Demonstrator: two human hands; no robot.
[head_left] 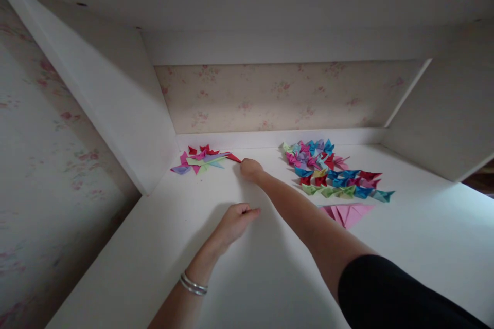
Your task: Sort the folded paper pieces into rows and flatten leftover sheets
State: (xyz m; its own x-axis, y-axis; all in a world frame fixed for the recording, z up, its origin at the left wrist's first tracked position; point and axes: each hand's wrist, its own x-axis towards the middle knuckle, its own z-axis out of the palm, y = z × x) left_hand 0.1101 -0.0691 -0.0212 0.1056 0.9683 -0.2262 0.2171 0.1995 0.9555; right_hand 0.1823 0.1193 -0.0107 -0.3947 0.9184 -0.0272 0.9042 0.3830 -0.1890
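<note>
My right hand (251, 170) stretches far forward, its fingers closed on the end of a red folded paper (233, 157). That paper's other end reaches the edge of a loose pile of folded papers (203, 159) in pink, red, purple and green. Nearer to me, my left hand (236, 222) hovers over the white desk with fingers curled in and the thumb against them; nothing shows in it. To the right sit rows of small origami pieces (328, 177) in blue, red, pink, green and yellow. A larger pink folded paper (349, 213) lies below them, partly behind my right forearm.
The white desk (127, 267) is bounded by a left side panel (116, 92), a right panel (440, 113) and a flowered back wall (266, 97). An overhead shelf (270, 15) hangs above. A silver bracelet (193, 285) circles my left wrist.
</note>
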